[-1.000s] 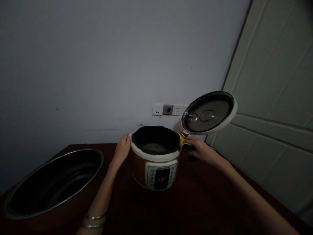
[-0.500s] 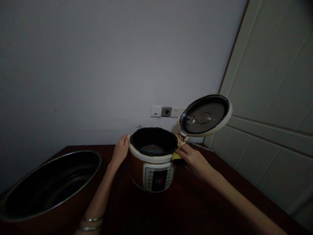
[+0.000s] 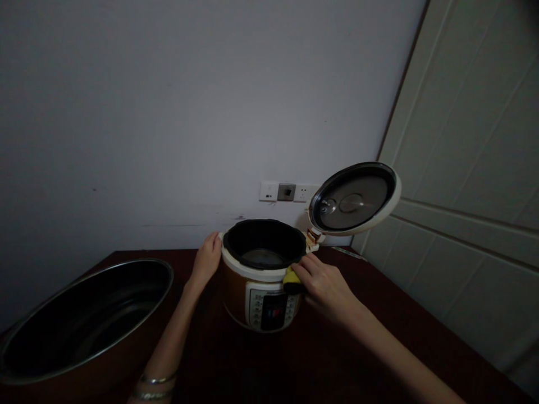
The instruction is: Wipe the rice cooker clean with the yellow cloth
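Observation:
An electric pressure cooker [image 3: 236, 294], brown with a white rim and a front button panel, stands on the dark red table. Its round lid [image 3: 356, 197] is swung up to the right on its hinge, and the black inner pot [image 3: 265, 238] shows inside. My left hand [image 3: 207, 261] is closed around the white handle at the cooker's left side; its fingertips are partly hidden. Pinched in my right hand [image 3: 326, 280] is a yellow and black sponge [image 3: 290, 276], pressed against the rim at the front right, just above the panel.
A large oval basin [image 3: 105, 350] with a dark inside and shiny rim takes up the left of the table [image 3: 357, 336]. Wall sockets [image 3: 286, 192] sit behind the cooker. A pale panelled door [image 3: 455, 185] rises along the right side.
My right hand has slid the sponge along the rim, leftward and toward the front, away from the lid hinge. My left hand stays on the cooker's handle.

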Demonstrator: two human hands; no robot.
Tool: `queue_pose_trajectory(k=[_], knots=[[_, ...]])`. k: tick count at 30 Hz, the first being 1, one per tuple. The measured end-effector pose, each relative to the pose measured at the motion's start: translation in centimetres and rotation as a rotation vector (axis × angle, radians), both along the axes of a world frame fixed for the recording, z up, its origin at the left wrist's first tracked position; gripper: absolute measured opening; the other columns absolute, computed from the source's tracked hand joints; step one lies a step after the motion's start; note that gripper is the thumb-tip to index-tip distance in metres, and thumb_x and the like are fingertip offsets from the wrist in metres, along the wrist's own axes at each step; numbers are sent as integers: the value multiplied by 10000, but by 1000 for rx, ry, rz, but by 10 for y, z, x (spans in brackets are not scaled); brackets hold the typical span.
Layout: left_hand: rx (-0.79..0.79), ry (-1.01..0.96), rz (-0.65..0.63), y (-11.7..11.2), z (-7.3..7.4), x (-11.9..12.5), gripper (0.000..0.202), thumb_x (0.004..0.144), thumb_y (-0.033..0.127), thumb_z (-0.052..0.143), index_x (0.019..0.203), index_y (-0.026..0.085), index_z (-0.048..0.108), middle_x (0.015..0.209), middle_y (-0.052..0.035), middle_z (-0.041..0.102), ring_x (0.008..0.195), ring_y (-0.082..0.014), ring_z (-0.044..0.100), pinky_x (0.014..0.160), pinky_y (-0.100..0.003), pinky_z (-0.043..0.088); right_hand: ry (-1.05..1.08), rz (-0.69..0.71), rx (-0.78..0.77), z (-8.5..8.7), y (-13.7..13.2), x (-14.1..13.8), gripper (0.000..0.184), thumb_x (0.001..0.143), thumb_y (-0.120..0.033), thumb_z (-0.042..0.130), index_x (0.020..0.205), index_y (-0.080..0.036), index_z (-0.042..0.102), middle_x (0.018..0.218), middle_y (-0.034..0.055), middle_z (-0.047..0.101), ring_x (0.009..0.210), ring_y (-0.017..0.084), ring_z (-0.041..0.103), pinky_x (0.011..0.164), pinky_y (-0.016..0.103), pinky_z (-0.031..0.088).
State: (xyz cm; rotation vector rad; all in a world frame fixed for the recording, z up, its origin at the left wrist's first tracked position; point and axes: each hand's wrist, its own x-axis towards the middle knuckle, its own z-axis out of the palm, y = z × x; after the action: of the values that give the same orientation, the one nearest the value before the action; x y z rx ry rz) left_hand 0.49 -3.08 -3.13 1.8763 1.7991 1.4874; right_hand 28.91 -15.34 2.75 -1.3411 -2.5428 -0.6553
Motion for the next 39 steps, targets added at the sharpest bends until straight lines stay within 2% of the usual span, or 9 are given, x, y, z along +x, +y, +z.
queue_pose_trajectory(k=[5, 10, 15, 22, 29, 35, 39], knots=[[9, -2, -5, 1, -1, -1, 459, 896, 315, 293, 1205, 85, 544, 1312, -170, 535, 1234, -240, 476, 1051, -375, 323, -28, 22, -14, 5, -4, -20, 236, 750, -88, 543, 978, -131, 585, 951, 133, 584, 894, 239, 497, 593, 283, 425], [15, -19, -4, 1, -2, -1, 445, 899, 320, 295, 1199, 111, 549, 1308, -148, 544, 1233, -226, 477, 1051, -371, 322, -40, 31, -80, 14, -10, -44, 253, 706, -101, 599, 959, -107, 588, 945, 144, 579, 902, 256, 501, 560, 291, 423], [19, 0, -29, -3, 0, 0, 454, 907, 326, 286, 1202, 99, 545, 1285, -161, 557, 1204, -230, 500, 1041, -373, 330, 14, -21, -95, 15, -12, -50, 240, 700, -113, 595, 939, -134, 598, 953, 125, 581, 918, 258, 508, 562, 289, 430], [13, -33, -28, -3, -1, 0, 427, 910, 319, 301, 1188, 115, 553, 1302, -152, 545, 1234, -220, 476, 1057, -376, 310, -14, -91, -104, 13, -13, -62, 242, 731, -74, 580, 967, -113, 614, 951, 161, 596, 873, 264, 551, 567, 304, 455], [55, -44, -114, -6, 3, 0, 450, 936, 371, 224, 1060, 137, 588, 1147, -141, 624, 1107, -206, 555, 992, -360, 379, -51, 44, -118, 20, -10, -93, 173, 800, -67, 511, 929, -72, 627, 875, 184, 618, 833, 266, 585, 584, 315, 474], [-50, -153, -140, -5, 9, -6, 593, 927, 450, 152, 1030, 102, 621, 1097, -152, 657, 1111, -227, 569, 998, -364, 384, 1, 82, -82, 17, -6, -111, 178, 799, -64, 508, 916, -59, 642, 860, 195, 622, 801, 259, 597, 574, 320, 485], [-101, -294, -150, 6, 5, -15, 683, 909, 506, 119, 1166, 70, 577, 1235, -157, 600, 1192, -223, 524, 1039, -368, 349, 28, 127, -90, 23, -6, -125, 173, 792, -60, 516, 871, -66, 669, 859, 198, 638, 800, 260, 610, 598, 334, 503]])
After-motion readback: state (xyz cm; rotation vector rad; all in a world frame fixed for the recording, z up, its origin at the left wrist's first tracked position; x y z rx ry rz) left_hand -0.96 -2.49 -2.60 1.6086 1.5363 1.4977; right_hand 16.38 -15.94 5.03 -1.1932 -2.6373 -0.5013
